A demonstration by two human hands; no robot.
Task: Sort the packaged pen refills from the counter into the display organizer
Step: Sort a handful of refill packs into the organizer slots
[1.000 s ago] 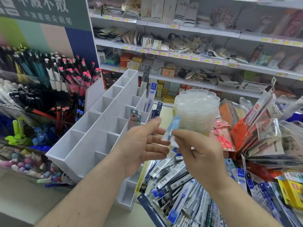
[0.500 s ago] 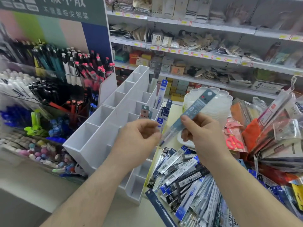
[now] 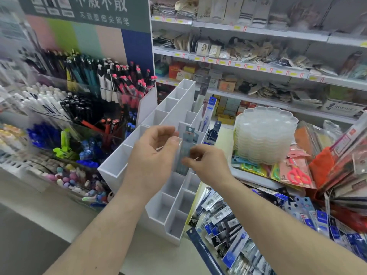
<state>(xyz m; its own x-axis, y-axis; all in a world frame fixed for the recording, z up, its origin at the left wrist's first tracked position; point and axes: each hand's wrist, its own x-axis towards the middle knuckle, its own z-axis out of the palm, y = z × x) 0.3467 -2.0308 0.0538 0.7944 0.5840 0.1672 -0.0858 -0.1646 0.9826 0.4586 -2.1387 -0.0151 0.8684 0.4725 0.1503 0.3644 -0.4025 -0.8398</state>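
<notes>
A white tiered display organizer [image 3: 158,116] with many open compartments stands on the counter, centre left. Between my hands a grey-blue refill packet [image 3: 187,143] stands upright in a middle compartment. My right hand [image 3: 206,165] pinches its lower part. My left hand [image 3: 153,157] hovers just left of the packet with fingers loosely curled, holding nothing that I can see. A few other refill packets [image 3: 207,114] stand in compartments farther back. A loose pile of packaged pen refills [image 3: 228,231] lies on the counter at the lower right.
A stack of clear flower-shaped trays [image 3: 266,133] stands right of the organizer, with packaged scissors [image 3: 296,173] below it. Pen racks [image 3: 89,92] fill the left side. Stocked shelves [image 3: 258,66] run across the back. Hanging packets crowd the far right edge.
My right hand brought the refill packet down and left from mid-air, turned it upright and set it into a middle compartment. My left hand stayed beside it. The view shifted left.
</notes>
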